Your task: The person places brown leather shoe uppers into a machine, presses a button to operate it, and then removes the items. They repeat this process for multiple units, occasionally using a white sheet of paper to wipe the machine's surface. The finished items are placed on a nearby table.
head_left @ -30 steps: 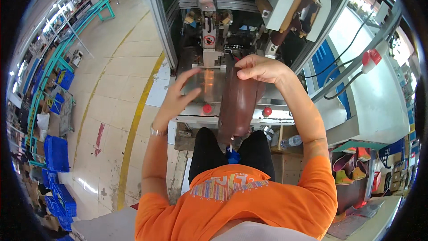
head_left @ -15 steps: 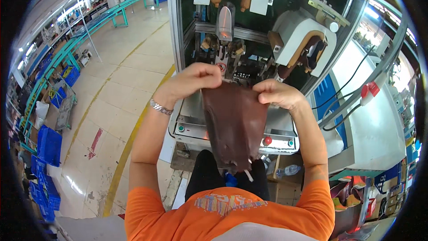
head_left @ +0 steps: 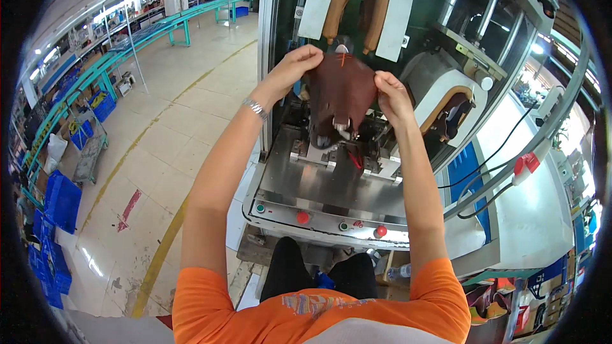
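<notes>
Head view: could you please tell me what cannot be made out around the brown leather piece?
- Form under the leather piece: hidden by the leather, head view.
- Left hand and right hand fingertips: tucked behind its edges.
- Machine top: cut off by the upper edge.
- Button markings: too small.

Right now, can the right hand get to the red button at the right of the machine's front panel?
Probably yes, but not at once. The right hand grips the brown leather piece together with the left hand. Nothing lies between it and the red button; it must let go first.
</notes>
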`<action>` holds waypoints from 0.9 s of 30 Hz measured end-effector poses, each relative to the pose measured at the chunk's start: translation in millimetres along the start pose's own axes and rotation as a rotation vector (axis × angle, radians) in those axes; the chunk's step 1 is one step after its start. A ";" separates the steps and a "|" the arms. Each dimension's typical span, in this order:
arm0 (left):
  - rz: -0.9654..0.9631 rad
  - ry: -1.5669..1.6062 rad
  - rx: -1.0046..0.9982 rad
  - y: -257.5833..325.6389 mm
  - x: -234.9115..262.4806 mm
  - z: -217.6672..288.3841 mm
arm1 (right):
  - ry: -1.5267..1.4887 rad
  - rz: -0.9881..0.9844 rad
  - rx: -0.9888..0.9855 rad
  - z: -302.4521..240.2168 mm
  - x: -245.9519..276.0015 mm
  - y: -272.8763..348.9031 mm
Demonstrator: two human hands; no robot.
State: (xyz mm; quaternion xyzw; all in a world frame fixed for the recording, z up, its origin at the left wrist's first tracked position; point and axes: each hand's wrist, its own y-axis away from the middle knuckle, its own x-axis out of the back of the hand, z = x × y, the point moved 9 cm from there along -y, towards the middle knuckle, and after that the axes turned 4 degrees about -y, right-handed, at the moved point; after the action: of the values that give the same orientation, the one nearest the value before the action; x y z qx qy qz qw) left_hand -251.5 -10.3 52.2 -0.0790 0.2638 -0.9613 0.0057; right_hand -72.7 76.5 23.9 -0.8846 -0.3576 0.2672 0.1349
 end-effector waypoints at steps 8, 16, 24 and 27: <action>0.144 0.293 0.039 -35.8 14.4 -41.0 | -0.032 0.113 0.062 24.1 12.8 -46.2; 0.240 0.393 0.206 -41.4 19.1 -63.7 | -0.111 0.240 0.074 18.8 6.7 -52.8; 0.342 0.532 0.261 -88.0 38.7 -100.1 | -0.151 0.369 0.046 45.0 52.4 -109.2; 0.363 0.542 0.269 -108.2 38.3 -118.5 | -0.216 0.366 0.020 51.1 62.2 -113.9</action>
State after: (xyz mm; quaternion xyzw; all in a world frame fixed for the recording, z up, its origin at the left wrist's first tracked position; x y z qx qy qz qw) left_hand -304.4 140.9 12.3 0.2287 0.1364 -0.9568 0.1165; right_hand -128.3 203.4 7.5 -0.8995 -0.2005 0.3843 0.0538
